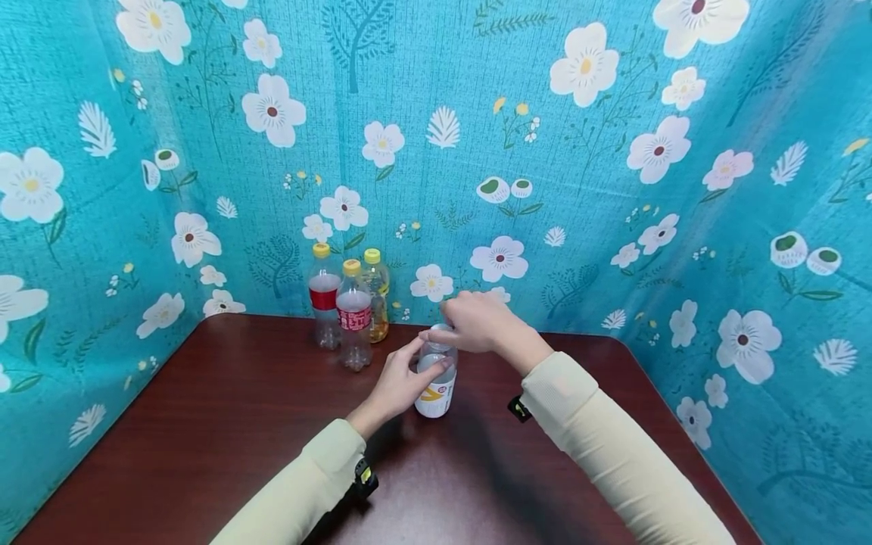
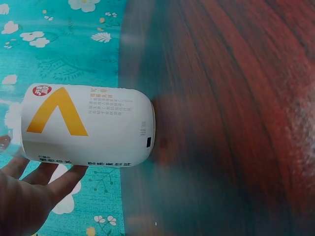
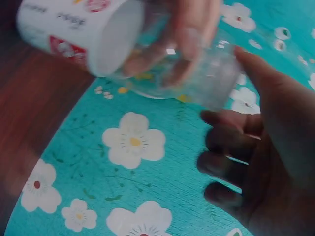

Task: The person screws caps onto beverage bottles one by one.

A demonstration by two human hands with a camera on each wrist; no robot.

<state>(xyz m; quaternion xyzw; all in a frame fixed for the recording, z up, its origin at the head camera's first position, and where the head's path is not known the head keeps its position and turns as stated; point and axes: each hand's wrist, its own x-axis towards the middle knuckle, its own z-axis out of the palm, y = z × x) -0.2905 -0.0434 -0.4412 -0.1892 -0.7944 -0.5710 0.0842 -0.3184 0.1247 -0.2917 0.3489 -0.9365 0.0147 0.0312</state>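
A clear bottle (image 1: 436, 403) with a white label and a yellow-orange chevron stands upright on the table. My left hand (image 1: 400, 376) grips its clear upper part, thumb on the near side and fingers around the back. In the left wrist view those fingers show behind the bottle (image 2: 88, 128), at the label's upper edge. Over the top is my right hand (image 1: 479, 321), its fingers curled. In the right wrist view its thumb and index finger pinch the sides of the whitish cap (image 3: 224, 73), with the other fingers curled beside it. That view is blurred.
Left of the hands, three more bottles stand together: one with a red label (image 1: 324, 297), a nearer one with a pinkish-red label (image 1: 355, 319), and a yellow-capped one (image 1: 379, 299). A floral blue curtain (image 1: 436, 151) borders the dark wooden table (image 1: 225, 424) behind and at both sides.
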